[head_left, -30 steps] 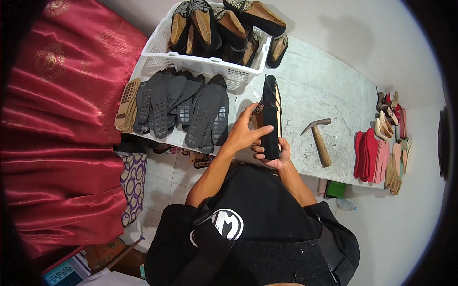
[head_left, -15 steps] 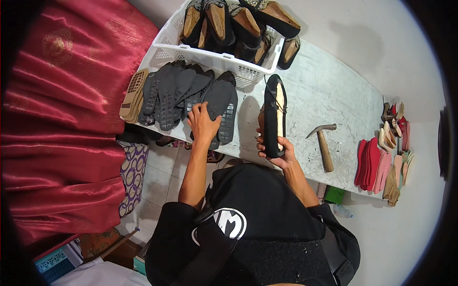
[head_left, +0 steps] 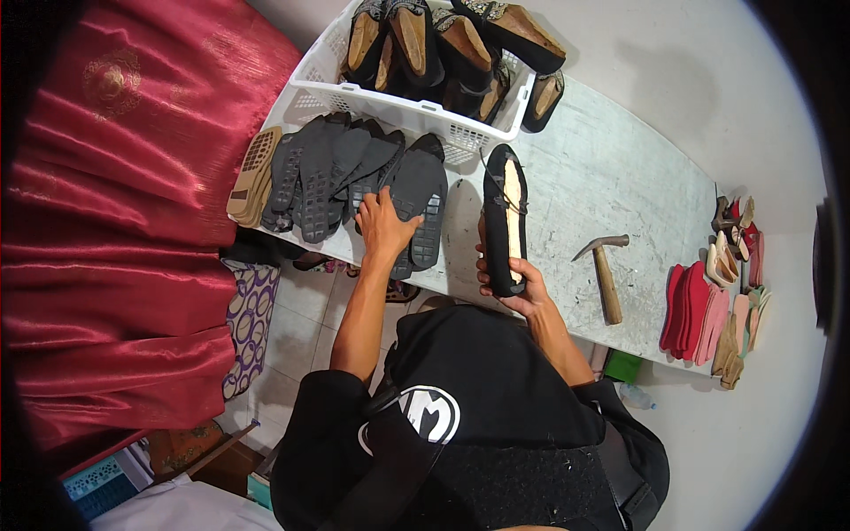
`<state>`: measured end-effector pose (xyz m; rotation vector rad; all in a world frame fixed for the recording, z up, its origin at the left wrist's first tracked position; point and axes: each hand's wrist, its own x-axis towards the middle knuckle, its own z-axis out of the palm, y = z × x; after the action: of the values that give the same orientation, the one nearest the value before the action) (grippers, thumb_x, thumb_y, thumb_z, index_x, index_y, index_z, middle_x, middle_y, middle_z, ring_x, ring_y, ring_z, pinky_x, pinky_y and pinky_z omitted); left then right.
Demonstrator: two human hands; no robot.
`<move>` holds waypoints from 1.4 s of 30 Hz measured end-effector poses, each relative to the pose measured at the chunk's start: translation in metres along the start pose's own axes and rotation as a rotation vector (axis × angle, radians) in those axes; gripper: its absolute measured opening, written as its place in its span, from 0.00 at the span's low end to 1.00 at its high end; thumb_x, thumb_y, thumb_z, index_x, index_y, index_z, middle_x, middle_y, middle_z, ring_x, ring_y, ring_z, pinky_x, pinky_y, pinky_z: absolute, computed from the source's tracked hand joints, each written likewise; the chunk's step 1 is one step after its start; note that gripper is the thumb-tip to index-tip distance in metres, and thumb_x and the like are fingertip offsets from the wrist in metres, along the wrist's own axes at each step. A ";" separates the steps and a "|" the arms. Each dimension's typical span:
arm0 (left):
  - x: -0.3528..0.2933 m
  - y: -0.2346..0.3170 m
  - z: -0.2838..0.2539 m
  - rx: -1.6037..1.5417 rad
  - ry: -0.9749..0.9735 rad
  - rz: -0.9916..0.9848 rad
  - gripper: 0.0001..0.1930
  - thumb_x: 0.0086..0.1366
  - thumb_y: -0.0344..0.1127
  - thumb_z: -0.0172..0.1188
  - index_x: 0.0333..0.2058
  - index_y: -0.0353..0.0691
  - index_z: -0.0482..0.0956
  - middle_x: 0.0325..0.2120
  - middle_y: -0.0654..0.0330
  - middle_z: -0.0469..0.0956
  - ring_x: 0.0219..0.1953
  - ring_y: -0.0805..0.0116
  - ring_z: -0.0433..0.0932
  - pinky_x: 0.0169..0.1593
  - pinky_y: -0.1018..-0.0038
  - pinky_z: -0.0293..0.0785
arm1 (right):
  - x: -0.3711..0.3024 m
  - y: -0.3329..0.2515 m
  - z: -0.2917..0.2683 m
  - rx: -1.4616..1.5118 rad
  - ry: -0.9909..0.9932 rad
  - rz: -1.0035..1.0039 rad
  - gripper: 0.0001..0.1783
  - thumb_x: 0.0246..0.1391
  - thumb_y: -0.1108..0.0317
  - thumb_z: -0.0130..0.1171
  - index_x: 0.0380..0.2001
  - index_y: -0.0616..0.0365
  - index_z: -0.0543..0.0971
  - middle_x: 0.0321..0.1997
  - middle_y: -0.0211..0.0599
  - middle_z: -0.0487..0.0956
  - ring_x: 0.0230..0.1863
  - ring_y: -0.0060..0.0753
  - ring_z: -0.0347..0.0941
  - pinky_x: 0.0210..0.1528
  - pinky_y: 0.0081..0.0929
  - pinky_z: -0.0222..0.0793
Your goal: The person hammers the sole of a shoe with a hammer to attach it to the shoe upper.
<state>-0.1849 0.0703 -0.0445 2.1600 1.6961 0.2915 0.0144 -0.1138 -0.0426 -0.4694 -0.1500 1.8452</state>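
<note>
My right hand (head_left: pixel 531 290) is wrapped round one end of a black shoe (head_left: pixel 498 221). The shoe points away from me, its underside turned up, showing a cream strip down the middle and loose dark threads or straps across it. On the left, my left hand (head_left: pixel 386 232) rests with fingers spread on a dark grey shoe sole (head_left: pixel 416 186), thumb at its right side. More dark grey soles (head_left: pixel 317 181) with square-patterned treads lie overlapping just left of that hand. What my left fingertips press on is partly hidden.
A white plastic basket (head_left: pixel 416 108) of wedge shoes (head_left: pixel 412 44) stands behind the soles. Tan soles (head_left: pixel 255 173) are stacked at the table's left end. A hammer (head_left: pixel 607 283) lies right of the shoe. Red soles (head_left: pixel 686 305) sit at the right edge; a red curtain (head_left: pixel 142 221) hangs left.
The black shoe has rolled slightly in my right hand, so more of its cream underside shows. My left hand stays on the soles with a small shift of the fingers.
</note>
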 end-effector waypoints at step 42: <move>-0.023 0.103 -0.034 -1.730 -0.423 -0.101 0.21 0.69 0.51 0.49 0.44 0.36 0.70 0.28 0.56 0.77 0.23 0.63 0.81 0.21 0.73 0.79 | -0.015 0.000 -0.008 -0.172 0.286 -0.013 0.26 0.50 0.61 0.61 0.49 0.66 0.71 0.39 0.41 0.77 0.38 0.35 0.77 0.40 0.35 0.76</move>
<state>-0.1120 0.0331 0.0309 0.7090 0.6392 0.7900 0.0210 -0.1293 -0.0457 -0.8438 -0.1176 1.7391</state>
